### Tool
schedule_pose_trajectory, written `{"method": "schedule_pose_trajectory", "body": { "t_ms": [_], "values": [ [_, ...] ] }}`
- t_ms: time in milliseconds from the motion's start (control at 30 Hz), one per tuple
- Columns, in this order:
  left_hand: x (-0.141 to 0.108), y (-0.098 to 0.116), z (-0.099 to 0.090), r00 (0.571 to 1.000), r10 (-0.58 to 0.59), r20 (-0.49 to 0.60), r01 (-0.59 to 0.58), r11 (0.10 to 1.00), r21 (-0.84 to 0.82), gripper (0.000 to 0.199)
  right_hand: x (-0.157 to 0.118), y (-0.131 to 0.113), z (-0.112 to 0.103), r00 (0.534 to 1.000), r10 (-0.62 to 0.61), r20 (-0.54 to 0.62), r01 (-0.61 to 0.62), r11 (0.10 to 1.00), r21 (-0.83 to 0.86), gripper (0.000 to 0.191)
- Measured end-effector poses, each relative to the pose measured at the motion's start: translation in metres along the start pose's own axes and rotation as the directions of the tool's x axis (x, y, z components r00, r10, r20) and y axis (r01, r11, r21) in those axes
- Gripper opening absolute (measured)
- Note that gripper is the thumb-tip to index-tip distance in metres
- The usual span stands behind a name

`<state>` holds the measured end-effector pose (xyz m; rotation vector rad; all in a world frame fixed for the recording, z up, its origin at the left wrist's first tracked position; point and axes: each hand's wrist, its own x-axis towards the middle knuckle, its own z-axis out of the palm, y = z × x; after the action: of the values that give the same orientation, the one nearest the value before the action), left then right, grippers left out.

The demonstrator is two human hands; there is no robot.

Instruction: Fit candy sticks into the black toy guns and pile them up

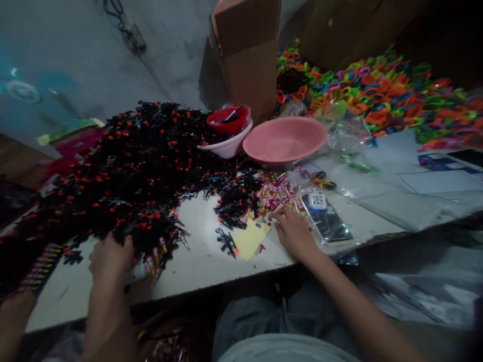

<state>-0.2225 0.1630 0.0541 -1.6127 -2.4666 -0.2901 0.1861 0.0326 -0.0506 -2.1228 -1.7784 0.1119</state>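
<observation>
My right hand [295, 232] reaches palm down to the near edge of a heap of small pink, yellow and red bullet-shaped pieces [277, 191]. Its fingers are extended and slightly bent, with the tips among loose pieces. At the near edge of a large heap of black toy guns with orange tips [151, 151] is my left hand [111, 259]. Its fingers curl downward, and whatever they hold is hidden. Several black pieces with pink and yellow ends [154, 259] lie beside it. Between my hands are a black toy gun [226, 242] and a yellow paper [251, 239].
A pink basin [286, 141] and a red bowl [229, 119] stand behind the heaps, before a cardboard box [249, 65]. Colourful plastic pieces [377, 95] fill the back right. A phone-like device [326, 218] lies right. At far left, another person's hand [17, 306] is beside a row of pieces.
</observation>
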Motion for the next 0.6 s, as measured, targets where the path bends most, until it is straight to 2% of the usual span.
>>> {"method": "schedule_pose_trajectory", "body": {
  "t_ms": [67,133,167,200,267,333,433,467,500,600],
  "values": [
    [-0.02,0.013,0.005,1.0,0.031,0.003,-0.031,0.999,0.041,0.058,0.014,-0.003,0.001,1.0,0.021,-0.021,-0.022,0.998,-0.055,0.033],
    [-0.054,0.036,0.017,0.976,0.216,0.008,-0.215,0.974,-0.066,0.057,0.025,-0.007,0.003,0.998,0.053,-0.038,-0.057,0.991,-0.118,0.034],
    [-0.073,0.05,0.025,0.948,0.316,0.031,-0.306,0.936,-0.176,0.056,0.029,-0.008,0.004,0.997,0.069,-0.031,-0.073,0.987,-0.144,0.034],
    [-0.094,0.064,0.033,0.916,0.391,0.096,-0.349,0.89,-0.293,0.058,0.032,-0.009,0.005,0.997,0.081,-0.01,-0.082,0.983,-0.167,0.033],
    [-0.13,0.089,0.049,0.853,0.476,0.214,-0.363,0.836,-0.412,0.066,0.035,-0.011,0.005,0.995,0.088,0.042,-0.078,0.977,-0.198,0.032],
    [-0.155,0.107,0.059,0.8,0.536,0.27,-0.409,0.816,-0.407,0.068,0.034,-0.01,0.003,0.995,0.072,0.072,-0.055,0.976,-0.212,0.032],
    [-0.162,0.114,0.063,0.73,0.638,0.246,-0.538,0.758,-0.37,0.049,0.03,-0.007,-0.001,0.995,0.044,0.088,-0.024,0.976,-0.219,0.031],
    [-0.158,0.112,0.064,0.685,0.691,0.232,-0.595,0.714,-0.369,0.042,0.028,-0.005,-0.002,0.995,0.039,0.095,-0.017,0.976,-0.219,0.031],
    [-0.153,0.11,0.064,0.622,0.751,0.224,-0.656,0.655,-0.375,0.04,0.026,-0.004,-0.004,0.994,0.035,0.103,-0.011,0.975,-0.22,0.031],
    [-0.133,0.101,0.069,0.369,0.904,0.217,-0.798,0.428,-0.425,0.058,0.02,0.0,-0.005,0.992,0.025,0.127,0.004,0.975,-0.222,0.036]
  ]
}}
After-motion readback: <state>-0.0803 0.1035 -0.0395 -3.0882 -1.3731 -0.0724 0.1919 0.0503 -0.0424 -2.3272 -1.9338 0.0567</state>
